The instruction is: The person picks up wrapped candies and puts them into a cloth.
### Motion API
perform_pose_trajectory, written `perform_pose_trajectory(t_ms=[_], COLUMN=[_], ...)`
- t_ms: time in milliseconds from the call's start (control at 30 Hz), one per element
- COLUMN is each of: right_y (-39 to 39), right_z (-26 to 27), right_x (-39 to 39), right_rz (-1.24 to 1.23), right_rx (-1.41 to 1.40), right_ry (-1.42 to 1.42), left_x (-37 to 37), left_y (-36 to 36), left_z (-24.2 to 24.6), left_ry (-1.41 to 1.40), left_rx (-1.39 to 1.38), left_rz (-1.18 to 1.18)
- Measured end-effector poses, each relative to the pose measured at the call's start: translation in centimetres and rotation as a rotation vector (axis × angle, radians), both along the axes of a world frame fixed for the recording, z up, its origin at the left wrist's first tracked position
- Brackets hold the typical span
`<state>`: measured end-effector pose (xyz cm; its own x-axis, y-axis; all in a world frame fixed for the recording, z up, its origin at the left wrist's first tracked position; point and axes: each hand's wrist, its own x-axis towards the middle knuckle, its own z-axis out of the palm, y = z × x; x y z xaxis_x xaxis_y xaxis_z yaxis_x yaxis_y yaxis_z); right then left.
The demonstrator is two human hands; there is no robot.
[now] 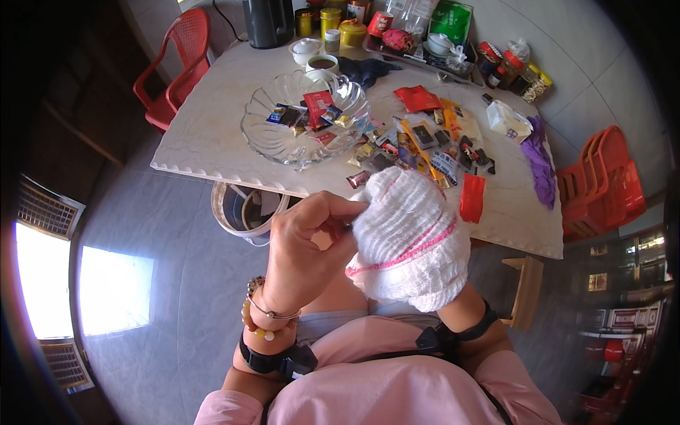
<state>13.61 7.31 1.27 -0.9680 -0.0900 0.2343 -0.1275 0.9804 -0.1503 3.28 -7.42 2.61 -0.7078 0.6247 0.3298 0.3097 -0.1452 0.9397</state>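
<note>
A white knitted cloth with pink stripes (409, 239) covers my right hand (419, 234), whose fingers are hidden. My left hand (313, 244) pinches the left edge of that cloth between thumb and index finger. Just beyond the hands, small wrapped snacks and packets (425, 143) lie in a loose pile on the table. A scalloped clear glass bowl (255, 143) at the table's left side holds a red packet (319, 106) and several small wrapped sweets. One red packet (472, 197) lies to the right of the covered hand.
The marble-look table (196, 133) also bears a tea cup (322, 62), a dark cloth (366, 71), a tray (473, 77) with crockery, jars (512, 66), a tissue pack (507, 122) and a purple cloth (537, 159). A bucket (218, 207) stands below the front edge; red chairs (600, 175) flank the table.
</note>
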Motion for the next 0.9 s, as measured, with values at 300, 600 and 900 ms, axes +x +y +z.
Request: perform_pose_trajectory(t_ms=[300,600,900], right_y=[-0.7,1.7,-0.8], right_z=[2.7,-2.9,2.8], right_x=[-0.5,-0.4,-1.5], right_rz=[-0.051,0.069,0.072], right_rx=[-0.125,-0.272,-0.939], right_ry=[0.262,-0.086,0.120], left_x=[0.1,-0.2,-0.5], left_y=[-0.6,-0.7,-0.4], left_z=[1.5,0.1,0.4], left_ry=[-0.509,-0.310,-0.421], left_rx=[0.154,0.199,0.275], left_rz=[-0.241,-0.128,-0.342])
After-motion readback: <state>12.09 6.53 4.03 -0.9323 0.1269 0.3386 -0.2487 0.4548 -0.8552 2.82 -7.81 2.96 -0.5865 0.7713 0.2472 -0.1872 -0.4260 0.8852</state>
